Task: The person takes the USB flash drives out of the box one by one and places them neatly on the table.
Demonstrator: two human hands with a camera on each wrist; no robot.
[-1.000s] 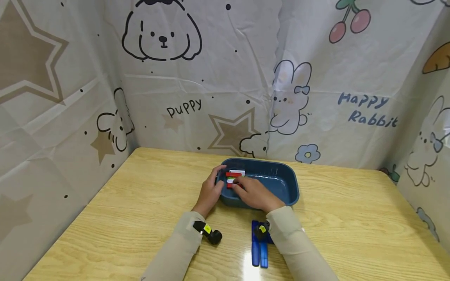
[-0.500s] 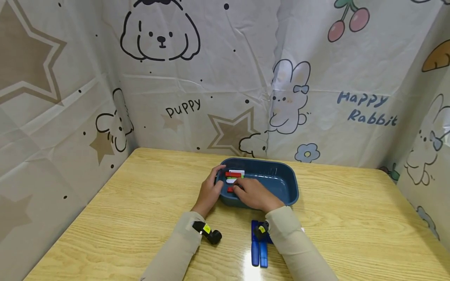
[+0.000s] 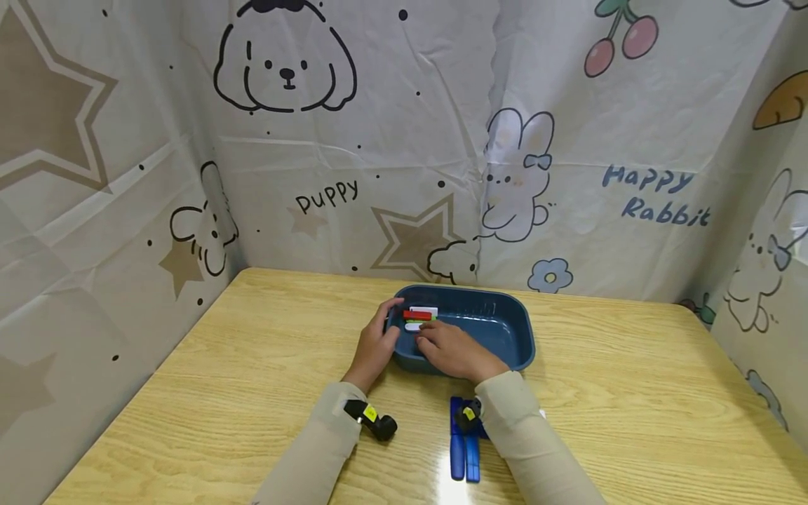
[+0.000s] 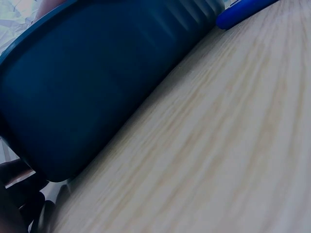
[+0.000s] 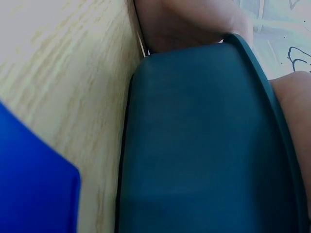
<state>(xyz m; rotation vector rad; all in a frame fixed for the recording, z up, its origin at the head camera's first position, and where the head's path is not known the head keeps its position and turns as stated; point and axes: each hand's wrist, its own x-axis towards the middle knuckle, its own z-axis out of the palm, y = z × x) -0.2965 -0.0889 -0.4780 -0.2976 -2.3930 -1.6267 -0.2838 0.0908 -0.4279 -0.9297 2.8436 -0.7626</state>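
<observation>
My left hand (image 3: 375, 345) grips the left end of a dark blue plastic basin (image 3: 527, 330). Its fingers lie along the outside, and the thumb is at the near left rim. Inside the basin, toward its left end, is my right hand (image 3: 456, 348), with bent fingers around a small red piece (image 3: 417, 337) that they mostly hide. Just beyond the fingertips lie a white rounded piece (image 3: 413, 327), a red bar (image 3: 416, 315), a white bar (image 3: 424, 310) and a bit of green. What kind of things they are is too small to tell.
Long blue objects (image 3: 464, 449) lie on the wooden table (image 3: 214, 393) in front of the basin, partly under the right forearm. Something white peeks out beside that sleeve (image 3: 530, 435). A printed cloth (image 3: 328, 140) hangs behind the table.
The near red piece has shifted and turned under my right fingers and is now almost covered. My left hand and the basin have stayed in place.
</observation>
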